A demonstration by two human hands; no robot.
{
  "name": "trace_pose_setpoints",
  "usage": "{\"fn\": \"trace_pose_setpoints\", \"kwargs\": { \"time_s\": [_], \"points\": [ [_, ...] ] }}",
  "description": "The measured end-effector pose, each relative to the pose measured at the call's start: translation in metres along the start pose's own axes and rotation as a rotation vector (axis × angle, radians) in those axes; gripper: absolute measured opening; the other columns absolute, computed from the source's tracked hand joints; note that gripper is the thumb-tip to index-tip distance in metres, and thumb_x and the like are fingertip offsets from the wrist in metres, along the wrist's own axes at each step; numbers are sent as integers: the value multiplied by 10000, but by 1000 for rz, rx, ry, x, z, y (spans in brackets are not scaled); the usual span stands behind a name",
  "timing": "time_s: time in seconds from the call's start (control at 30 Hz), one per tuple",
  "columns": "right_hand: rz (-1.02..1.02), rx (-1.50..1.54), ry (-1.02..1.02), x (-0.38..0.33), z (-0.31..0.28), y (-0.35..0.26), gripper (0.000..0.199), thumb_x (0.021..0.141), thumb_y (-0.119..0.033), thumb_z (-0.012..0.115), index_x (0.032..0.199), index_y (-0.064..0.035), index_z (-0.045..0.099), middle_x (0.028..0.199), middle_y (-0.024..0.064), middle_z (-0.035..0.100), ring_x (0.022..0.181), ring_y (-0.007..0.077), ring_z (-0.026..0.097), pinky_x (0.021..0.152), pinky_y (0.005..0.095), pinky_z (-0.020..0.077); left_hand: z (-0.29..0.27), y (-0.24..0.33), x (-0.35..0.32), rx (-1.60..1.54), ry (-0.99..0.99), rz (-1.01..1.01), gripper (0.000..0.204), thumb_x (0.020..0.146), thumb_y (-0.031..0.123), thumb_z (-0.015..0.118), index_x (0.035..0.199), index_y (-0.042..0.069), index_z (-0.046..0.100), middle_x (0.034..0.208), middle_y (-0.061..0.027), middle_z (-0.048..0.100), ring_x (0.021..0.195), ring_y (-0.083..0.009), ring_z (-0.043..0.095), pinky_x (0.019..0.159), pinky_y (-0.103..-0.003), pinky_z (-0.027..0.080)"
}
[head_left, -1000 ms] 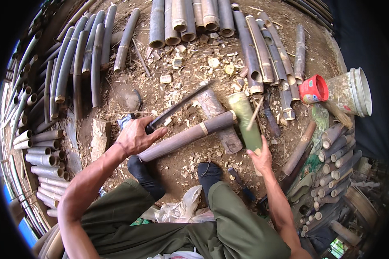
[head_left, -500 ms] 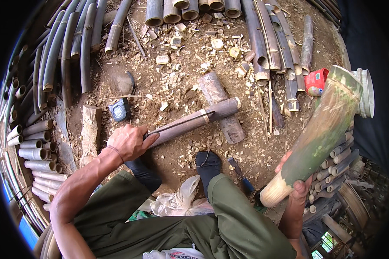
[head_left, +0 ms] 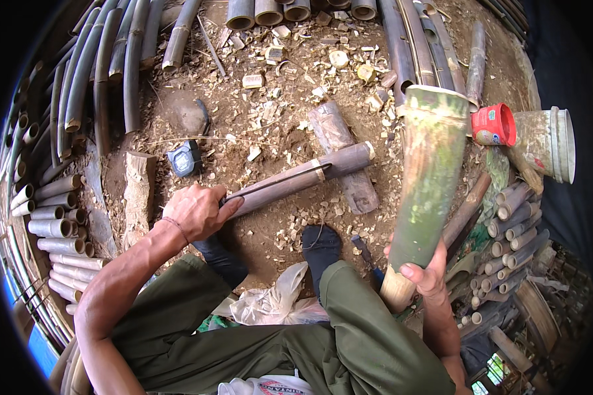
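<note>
while hands (head_left: 197, 212) clasp bamboo (head_left: 296, 183) — club (head_left: 423, 191) raised

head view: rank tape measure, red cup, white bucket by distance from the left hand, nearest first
From the left hand:
1. Tape measure, on the dirt just above the hand, slightly to its left.
2. Red cup, far across to the right, lying on its side past the raised green bamboo section.
3. White bucket, right of the cup, near the picture's right rim.
</note>
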State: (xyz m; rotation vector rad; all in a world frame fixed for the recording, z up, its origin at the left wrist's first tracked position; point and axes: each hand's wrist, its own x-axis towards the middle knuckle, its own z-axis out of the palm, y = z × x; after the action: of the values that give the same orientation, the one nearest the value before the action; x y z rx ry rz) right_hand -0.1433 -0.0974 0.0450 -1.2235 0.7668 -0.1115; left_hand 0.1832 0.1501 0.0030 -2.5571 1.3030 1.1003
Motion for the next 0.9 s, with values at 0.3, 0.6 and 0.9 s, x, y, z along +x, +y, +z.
{"fn": "trace_pose_setpoints", "kwargs": {
  "time_s": [0.3, 0.6, 0.9],
  "points": [
    [-109, -674, 38, 22, 16, 29, 919, 712, -163, 820, 1466, -1, 319, 1257, 162, 583, 1135, 257, 592, 983, 361, 487, -11, 13, 0, 5, -66, -58, 474, 958, 482, 541, 843, 41, 672, 736, -244, 660, 756, -440, 656, 720, -521, 523],
    [-614, -451, 323, 25, -5, 56, 796, 746, -283, 794, 1360, 37, 402, 1135, 153, 591, 976, 288, 617, 876, 408, 520, -21, 15, 9, 45, -90, -23, 504, 966, 487, 516, 855, 20, 672, 776, -253, 672, 785, -444, 665, 741, -521, 528],
    [-590, -334, 367, 33, 2, -20, 564, 822, -229, 678, 1273, 27, 455, 1080, 140, 590, 874, 224, 619, 774, 368, 557, -27, 17, 2, 91, -171, -89, 552, 971, 527, 491, 918, 23, 707, 829, -252, 691, 825, -412, 688, 781, -496, 549]
  ]
}}
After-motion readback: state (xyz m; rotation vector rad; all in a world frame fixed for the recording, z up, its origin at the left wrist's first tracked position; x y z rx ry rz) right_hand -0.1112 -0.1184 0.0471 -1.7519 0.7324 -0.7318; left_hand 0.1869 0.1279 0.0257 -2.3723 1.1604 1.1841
